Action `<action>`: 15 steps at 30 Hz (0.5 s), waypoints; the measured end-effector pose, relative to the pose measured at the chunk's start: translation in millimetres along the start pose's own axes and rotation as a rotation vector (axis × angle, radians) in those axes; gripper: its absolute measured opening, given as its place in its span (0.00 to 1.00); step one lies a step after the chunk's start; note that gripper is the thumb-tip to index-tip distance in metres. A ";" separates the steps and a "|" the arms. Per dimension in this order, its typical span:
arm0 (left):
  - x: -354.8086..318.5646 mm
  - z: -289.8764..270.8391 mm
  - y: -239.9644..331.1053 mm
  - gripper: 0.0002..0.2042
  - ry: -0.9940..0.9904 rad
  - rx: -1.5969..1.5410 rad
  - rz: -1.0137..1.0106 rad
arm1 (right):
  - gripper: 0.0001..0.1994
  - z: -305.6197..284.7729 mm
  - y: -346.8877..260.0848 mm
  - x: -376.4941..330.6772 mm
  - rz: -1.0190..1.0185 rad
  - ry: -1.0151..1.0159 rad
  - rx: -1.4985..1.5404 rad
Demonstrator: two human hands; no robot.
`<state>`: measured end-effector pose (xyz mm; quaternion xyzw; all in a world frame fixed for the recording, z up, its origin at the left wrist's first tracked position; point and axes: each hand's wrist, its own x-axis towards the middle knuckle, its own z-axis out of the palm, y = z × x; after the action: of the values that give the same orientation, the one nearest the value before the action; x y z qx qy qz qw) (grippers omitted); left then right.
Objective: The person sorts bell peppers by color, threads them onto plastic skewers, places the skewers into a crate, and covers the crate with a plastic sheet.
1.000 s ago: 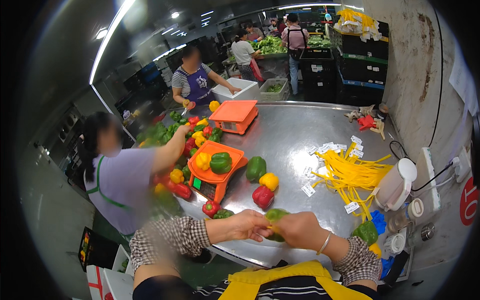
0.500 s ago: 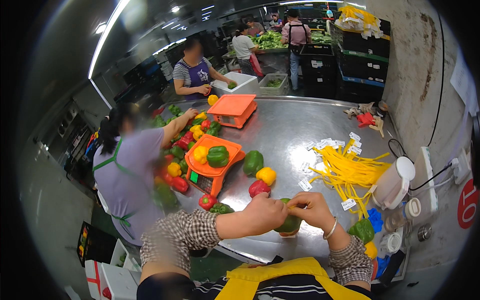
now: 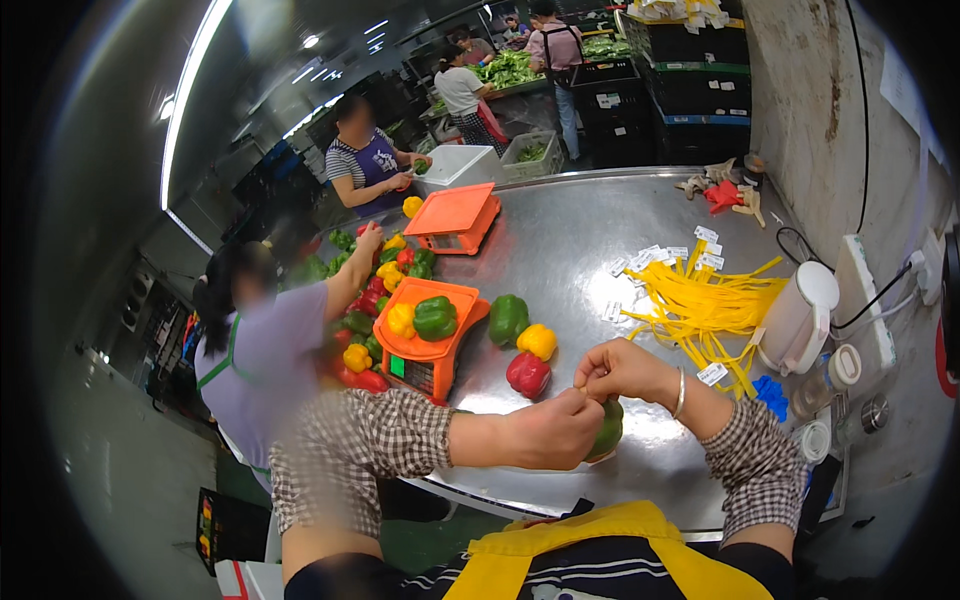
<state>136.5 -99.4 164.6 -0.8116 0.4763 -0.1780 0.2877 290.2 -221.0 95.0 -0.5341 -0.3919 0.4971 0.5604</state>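
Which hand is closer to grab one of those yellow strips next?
Probably the right hand: the pile of yellow strips lies just beyond it on that side. The left hand is cupped around the green pepper.

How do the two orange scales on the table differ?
The nearer orange scale carries a yellow pepper and a green pepper on its tray; the farther orange scale has a bare tray. The nearer one stands by the loose peppers in front of the hands; the farther one stands farther up the steel table, near a white tub. Both share the same orange colour and flat square tray.
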 end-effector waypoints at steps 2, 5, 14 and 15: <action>1.6 1.8 -7.7 0.06 0.029 -0.007 0.083 | 0.05 0.7 -3.2 4.1 -0.007 -0.028 -0.036; -3.0 11.9 -17.5 0.05 0.059 -0.058 0.062 | 0.06 9.1 -8.6 10.9 -0.170 0.049 -0.463; -28.1 30.8 -15.6 0.05 -0.079 -0.482 -0.626 | 0.09 26.4 8.6 -9.4 -0.409 0.256 -0.265; -30.9 34.7 -14.7 0.05 -0.063 -0.616 -0.719 | 0.09 27.7 11.5 -8.1 -0.404 0.281 -0.237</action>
<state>151.0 -56.4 146.8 -0.9776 0.1867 -0.0920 -0.0317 260.1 -223.9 87.7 -0.5706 -0.4643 0.2468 0.6309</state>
